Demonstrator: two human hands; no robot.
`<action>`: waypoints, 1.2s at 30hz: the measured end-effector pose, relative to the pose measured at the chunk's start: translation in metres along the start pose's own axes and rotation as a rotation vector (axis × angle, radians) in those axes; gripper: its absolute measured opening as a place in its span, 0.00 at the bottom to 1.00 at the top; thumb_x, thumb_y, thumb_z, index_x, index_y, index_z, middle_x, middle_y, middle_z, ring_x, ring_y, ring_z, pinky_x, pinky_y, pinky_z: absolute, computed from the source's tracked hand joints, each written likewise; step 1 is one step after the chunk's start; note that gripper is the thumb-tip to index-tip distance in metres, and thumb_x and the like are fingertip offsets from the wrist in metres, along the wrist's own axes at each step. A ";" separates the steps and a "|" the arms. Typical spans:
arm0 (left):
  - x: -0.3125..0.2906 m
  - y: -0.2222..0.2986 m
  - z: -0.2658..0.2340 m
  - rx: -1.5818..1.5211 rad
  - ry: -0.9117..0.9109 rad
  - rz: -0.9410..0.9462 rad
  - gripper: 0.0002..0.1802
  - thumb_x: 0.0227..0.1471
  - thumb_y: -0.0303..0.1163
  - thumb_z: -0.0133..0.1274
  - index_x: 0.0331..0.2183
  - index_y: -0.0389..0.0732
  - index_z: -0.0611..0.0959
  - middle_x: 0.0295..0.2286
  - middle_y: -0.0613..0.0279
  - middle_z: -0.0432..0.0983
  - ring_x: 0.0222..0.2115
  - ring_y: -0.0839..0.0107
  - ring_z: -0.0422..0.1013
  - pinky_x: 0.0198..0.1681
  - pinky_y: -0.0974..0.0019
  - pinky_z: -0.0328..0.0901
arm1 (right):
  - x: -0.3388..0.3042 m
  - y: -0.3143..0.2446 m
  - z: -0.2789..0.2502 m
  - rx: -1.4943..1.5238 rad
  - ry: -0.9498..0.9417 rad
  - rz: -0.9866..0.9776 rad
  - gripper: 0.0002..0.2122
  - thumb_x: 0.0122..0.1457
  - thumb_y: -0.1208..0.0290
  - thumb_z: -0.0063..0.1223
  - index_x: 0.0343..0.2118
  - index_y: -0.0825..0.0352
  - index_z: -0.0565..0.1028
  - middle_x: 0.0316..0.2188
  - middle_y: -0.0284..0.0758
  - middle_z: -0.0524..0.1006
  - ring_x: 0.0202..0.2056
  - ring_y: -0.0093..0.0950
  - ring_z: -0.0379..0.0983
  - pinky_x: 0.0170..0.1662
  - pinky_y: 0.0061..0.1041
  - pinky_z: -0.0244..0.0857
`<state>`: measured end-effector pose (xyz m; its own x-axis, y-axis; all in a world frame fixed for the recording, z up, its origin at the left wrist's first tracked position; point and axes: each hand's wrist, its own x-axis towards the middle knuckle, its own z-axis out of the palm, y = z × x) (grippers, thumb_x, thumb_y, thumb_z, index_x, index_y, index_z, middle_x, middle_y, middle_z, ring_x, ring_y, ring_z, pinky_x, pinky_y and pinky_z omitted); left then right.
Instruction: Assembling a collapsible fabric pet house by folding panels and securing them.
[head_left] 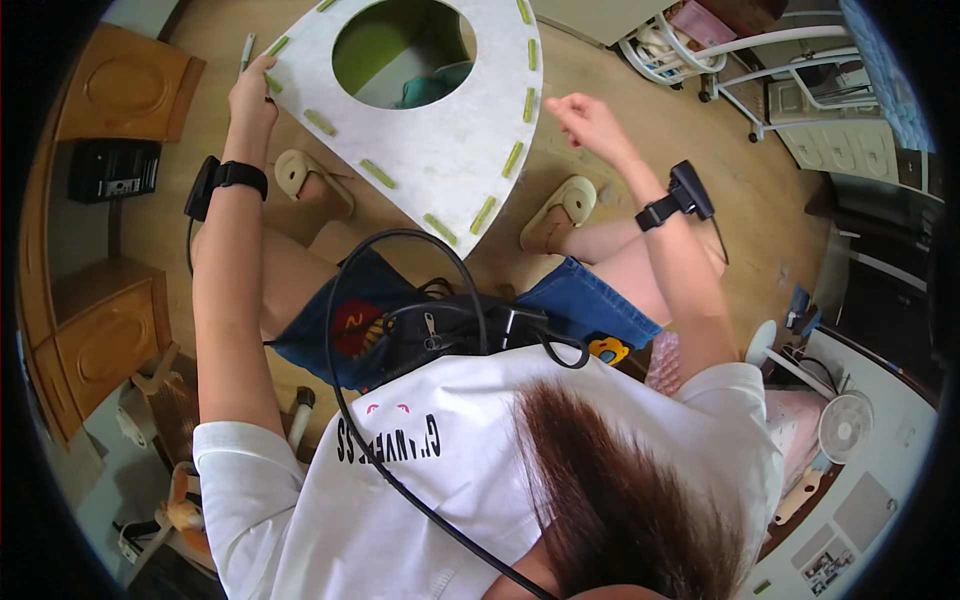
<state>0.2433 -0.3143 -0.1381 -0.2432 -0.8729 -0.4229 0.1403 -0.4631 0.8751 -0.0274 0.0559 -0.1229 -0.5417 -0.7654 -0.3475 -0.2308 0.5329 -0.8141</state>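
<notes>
In front of me stands a white felt-like panel (430, 150) with a large round opening and short green strips along its edges. Its lower end tapers to a point between my knees. Through the opening show a green inner surface (370, 50) and a dark teal cloth (435, 85). My left hand (254, 98) is closed at the panel's left edge, gripping it beside a green strip. A slim grey stick-like thing (247, 50) shows just beyond that hand. Off the right edge, my right hand (588, 127) has its fingers curled together; anything in them is hidden.
Slippers (575, 200) are on my feet on the wooden floor. A black cable (335, 350) loops over my front. Wooden cabinets (130, 85) line the left. A wheeled rack (750, 100) with a white basket (665, 60) stands far right, a white fan (846, 426) nearer.
</notes>
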 end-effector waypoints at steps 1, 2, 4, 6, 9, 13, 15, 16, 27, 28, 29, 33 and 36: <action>0.007 -0.003 -0.003 0.000 0.008 0.003 0.18 0.40 0.25 0.53 0.37 0.28 0.73 0.31 0.56 0.69 0.30 0.66 0.68 0.33 0.66 0.64 | 0.001 0.000 0.015 -0.078 0.004 -0.045 0.16 0.56 0.59 0.45 0.24 0.70 0.72 0.17 0.31 0.71 0.17 0.18 0.63 0.20 0.19 0.60; 0.010 -0.004 -0.008 -0.005 0.026 -0.022 0.18 0.40 0.25 0.53 0.37 0.28 0.72 0.31 0.56 0.68 0.30 0.65 0.68 0.32 0.64 0.65 | 0.000 -0.001 0.028 -0.154 0.006 -0.090 0.16 0.56 0.59 0.44 0.24 0.70 0.72 0.17 0.31 0.71 0.17 0.19 0.63 0.20 0.21 0.59; 0.008 -0.004 -0.014 -0.007 0.049 -0.043 0.19 0.40 0.25 0.53 0.37 0.28 0.71 0.30 0.57 0.67 0.29 0.64 0.68 0.31 0.61 0.65 | -0.003 -0.003 0.043 -0.040 0.046 -0.175 0.16 0.56 0.59 0.44 0.23 0.70 0.72 0.17 0.32 0.71 0.16 0.20 0.63 0.21 0.21 0.59; 0.000 -0.006 -0.010 0.010 0.116 -0.078 0.20 0.40 0.25 0.53 0.38 0.27 0.70 0.30 0.56 0.67 0.29 0.64 0.67 0.30 0.57 0.66 | 0.001 0.004 0.046 0.076 0.090 -0.256 0.16 0.56 0.59 0.44 0.23 0.69 0.73 0.16 0.32 0.71 0.15 0.20 0.63 0.21 0.22 0.59; 0.005 -0.009 -0.018 0.048 0.205 -0.065 0.13 0.41 0.27 0.52 0.31 0.31 0.74 0.28 0.57 0.70 0.26 0.66 0.68 0.27 0.63 0.65 | 0.015 0.024 0.034 0.028 0.337 -0.214 0.16 0.56 0.59 0.44 0.22 0.69 0.73 0.15 0.31 0.71 0.15 0.19 0.63 0.21 0.21 0.59; -0.021 -0.004 -0.003 0.117 0.093 -0.011 0.28 0.38 0.26 0.55 0.42 0.24 0.66 0.36 0.47 0.66 0.33 0.60 0.68 0.34 0.57 0.66 | 0.008 0.003 0.034 0.152 0.252 -0.095 0.13 0.55 0.62 0.46 0.25 0.69 0.73 0.15 0.29 0.71 0.16 0.18 0.64 0.21 0.19 0.60; -0.010 -0.013 -0.008 0.266 0.262 0.111 0.32 0.37 0.29 0.56 0.44 0.25 0.65 0.39 0.46 0.65 0.35 0.58 0.67 0.35 0.57 0.66 | 0.007 -0.014 0.048 0.143 0.204 -0.140 0.12 0.54 0.63 0.48 0.26 0.69 0.74 0.16 0.29 0.71 0.17 0.18 0.65 0.22 0.18 0.60; -0.011 -0.014 -0.003 0.421 0.412 0.227 0.35 0.36 0.33 0.57 0.46 0.26 0.64 0.42 0.45 0.63 0.37 0.57 0.67 0.37 0.57 0.65 | 0.006 -0.017 0.054 0.093 0.299 -0.253 0.11 0.54 0.65 0.49 0.27 0.69 0.74 0.18 0.30 0.72 0.18 0.18 0.66 0.23 0.18 0.61; -0.081 0.007 0.038 1.030 -0.217 0.584 0.42 0.34 0.43 0.59 0.50 0.35 0.65 0.46 0.42 0.63 0.47 0.56 0.63 0.48 0.63 0.58 | 0.010 -0.023 0.050 0.061 0.351 -0.377 0.08 0.52 0.70 0.52 0.33 0.69 0.74 0.21 0.27 0.71 0.22 0.14 0.64 0.27 0.14 0.61; -0.087 0.010 0.036 1.018 -0.335 0.472 0.41 0.34 0.44 0.59 0.50 0.36 0.65 0.46 0.42 0.63 0.46 0.56 0.63 0.48 0.63 0.58 | 0.007 -0.029 0.052 0.005 0.343 -0.387 0.08 0.51 0.71 0.53 0.32 0.68 0.75 0.21 0.27 0.71 0.22 0.14 0.64 0.26 0.14 0.61; -0.088 0.013 0.034 1.015 -0.330 0.469 0.41 0.34 0.44 0.59 0.50 0.36 0.65 0.46 0.42 0.63 0.46 0.56 0.63 0.48 0.63 0.58 | 0.005 -0.032 0.053 -0.051 0.336 -0.398 0.07 0.50 0.71 0.53 0.31 0.68 0.76 0.20 0.28 0.71 0.22 0.14 0.64 0.26 0.14 0.60; -0.084 0.020 0.028 1.209 -0.370 0.528 0.42 0.33 0.46 0.59 0.50 0.36 0.66 0.46 0.42 0.63 0.45 0.56 0.65 0.46 0.62 0.60 | 0.008 -0.037 0.051 -0.203 0.319 -0.380 0.07 0.50 0.70 0.53 0.30 0.68 0.76 0.20 0.29 0.72 0.22 0.14 0.66 0.27 0.15 0.61; -0.079 0.018 0.024 1.296 -0.308 0.582 0.42 0.33 0.47 0.59 0.49 0.36 0.67 0.45 0.43 0.64 0.44 0.56 0.65 0.46 0.61 0.61 | 0.015 -0.043 0.051 -0.220 0.399 -0.470 0.09 0.49 0.67 0.53 0.31 0.67 0.76 0.21 0.34 0.73 0.22 0.24 0.68 0.28 0.21 0.64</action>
<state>0.2419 -0.2498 -0.0829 -0.6716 -0.7406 -0.0204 -0.6182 0.5450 0.5665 0.0157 0.0032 -0.1165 -0.5912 -0.7648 0.2562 -0.6533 0.2679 -0.7081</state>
